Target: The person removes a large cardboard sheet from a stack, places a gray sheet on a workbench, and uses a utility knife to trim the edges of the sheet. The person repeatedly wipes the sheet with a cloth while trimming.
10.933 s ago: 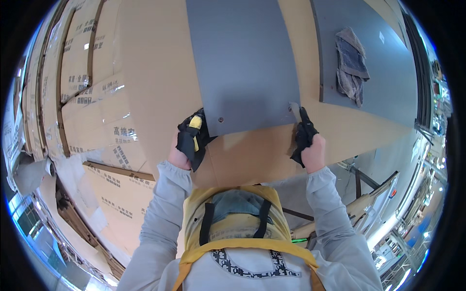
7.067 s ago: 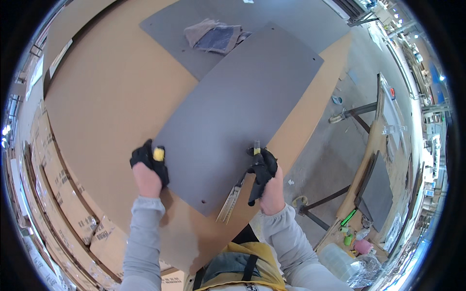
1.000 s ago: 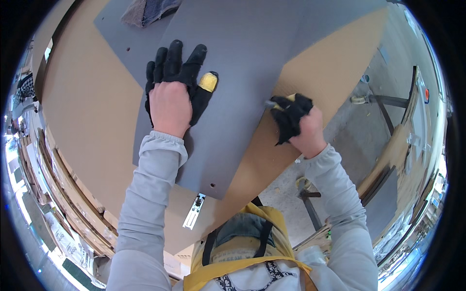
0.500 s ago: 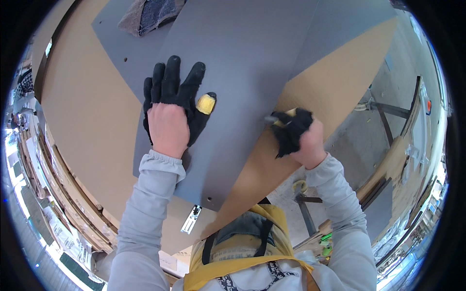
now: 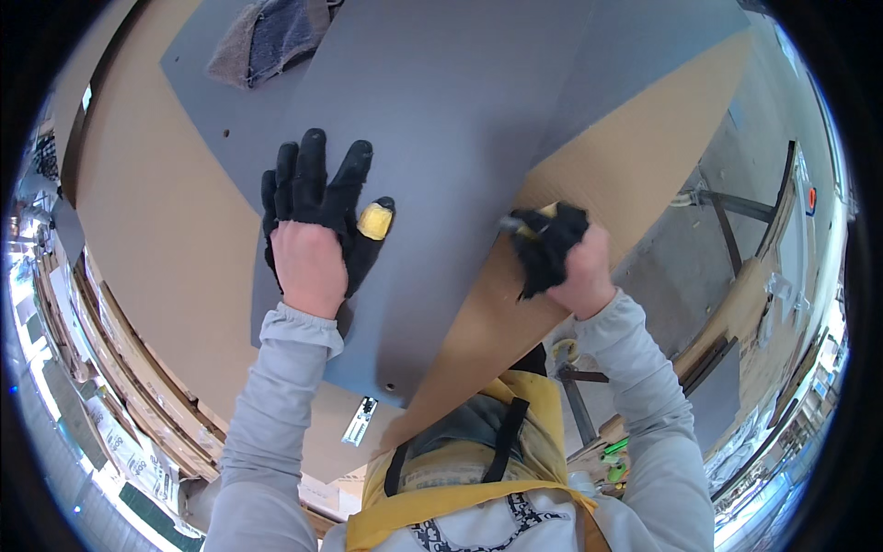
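My left hand (image 5: pixel 317 225), in a black glove with a yellow wrap on the thumb, lies flat with fingers spread on a grey panel (image 5: pixel 423 184). At the panel's right edge, my gloved right hand (image 5: pixel 561 253) is closed around a small tool (image 5: pixel 511 224). Only its greyish tip shows, close to the edge, and motion blurs it; its kind I cannot make out. Beneath the panel lies brown cardboard (image 5: pixel 635 166). A small metal hinge-like fitting (image 5: pixel 360 421) sits by the panel's near end, below a small hole.
A folded dark cloth (image 5: pixel 280 41) rests on the panel's far left part. Stacked boards (image 5: pixel 138 359) stand at the left. Beyond the cardboard's right edge are a metal stand (image 5: pixel 736 207) and a wooden bench (image 5: pixel 736 304). A yellow apron (image 5: pixel 543 405) hangs close below the cardboard edge.
The grey panel has turned slightly, its far left part shifting left and nearer. My left hand has moved nearer and a little left with it. My right hand stays close to the edge.
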The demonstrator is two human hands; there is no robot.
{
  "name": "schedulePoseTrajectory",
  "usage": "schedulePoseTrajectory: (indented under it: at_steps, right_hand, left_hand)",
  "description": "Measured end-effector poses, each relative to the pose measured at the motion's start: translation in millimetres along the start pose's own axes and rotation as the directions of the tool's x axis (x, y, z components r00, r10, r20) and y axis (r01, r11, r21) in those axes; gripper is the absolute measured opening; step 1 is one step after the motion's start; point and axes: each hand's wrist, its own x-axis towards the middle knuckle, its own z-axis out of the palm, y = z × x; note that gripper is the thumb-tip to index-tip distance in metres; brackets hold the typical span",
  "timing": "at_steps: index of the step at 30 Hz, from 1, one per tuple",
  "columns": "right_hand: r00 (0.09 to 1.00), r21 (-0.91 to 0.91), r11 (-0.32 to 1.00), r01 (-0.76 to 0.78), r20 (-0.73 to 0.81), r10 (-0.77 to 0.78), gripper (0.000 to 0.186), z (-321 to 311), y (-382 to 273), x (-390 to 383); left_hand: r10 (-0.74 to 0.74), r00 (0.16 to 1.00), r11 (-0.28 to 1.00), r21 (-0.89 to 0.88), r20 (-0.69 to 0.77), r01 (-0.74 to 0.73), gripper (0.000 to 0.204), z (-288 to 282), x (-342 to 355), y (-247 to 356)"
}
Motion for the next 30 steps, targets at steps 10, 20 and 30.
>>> schedulePoseTrajectory:
  at_steps: [10, 20, 30]
  right_hand:
    - [0.994, -0.049, 0.994, -0.094, -0.052, 0.092, 0.030, -5, 15, 4]
    - [0.992, -0.082, 0.990, 0.117, -0.035, -0.120, 0.030, -6, 23, 12]
    - [0.996, -0.033, 0.995, 0.093, -0.007, -0.093, 0.026, -8, 32, 17]
  left_hand:
    - [-0.036, 0.999, 0.998, 0.051, 0.038, 0.034, 0.011, -3, 1, 7]
    - [-0.048, 0.997, 0.996, 0.080, 0.067, 0.043, 0.011, 7, -4, -6]
    - [-0.055, 0.995, 0.994, 0.101, 0.086, 0.046, 0.012, 11, -10, -9]
